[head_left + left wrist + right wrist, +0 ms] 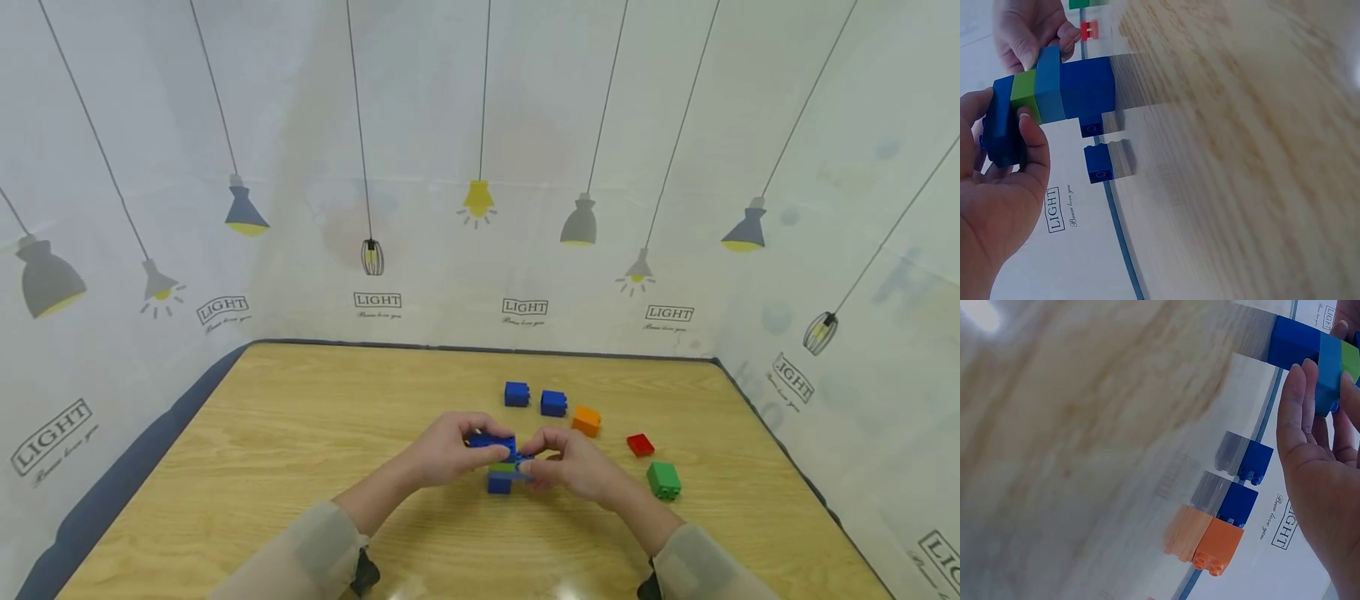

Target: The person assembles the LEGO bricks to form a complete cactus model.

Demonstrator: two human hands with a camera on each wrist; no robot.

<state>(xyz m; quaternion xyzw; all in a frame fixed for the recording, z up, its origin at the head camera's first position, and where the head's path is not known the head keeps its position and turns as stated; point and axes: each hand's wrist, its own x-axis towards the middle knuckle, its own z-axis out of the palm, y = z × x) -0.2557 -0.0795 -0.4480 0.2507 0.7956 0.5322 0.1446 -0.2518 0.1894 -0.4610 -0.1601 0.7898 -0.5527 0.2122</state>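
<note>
Between the two hands a small stack of building bricks stands on the table. Its bottom is a dark blue brick (499, 483); above it come a lighter blue brick (1049, 87) and a lime green brick (1024, 94), with a long dark blue brick (1000, 119) on top. My left hand (442, 450) grips this top brick between thumb and fingers. From the other side my right hand (573, 471) pinches the jutting end of the lighter blue brick, its thumb and fingertips on it in the right wrist view. Fingers partly cover the joints between the bricks.
Behind the stack lie two blue bricks (517, 394) and an orange brick (587, 421). A flat red brick (641, 445) and a green brick (663, 480) are to the right. The wooden table (300, 417) meets a printed cloth backdrop (450, 267) at its far edge.
</note>
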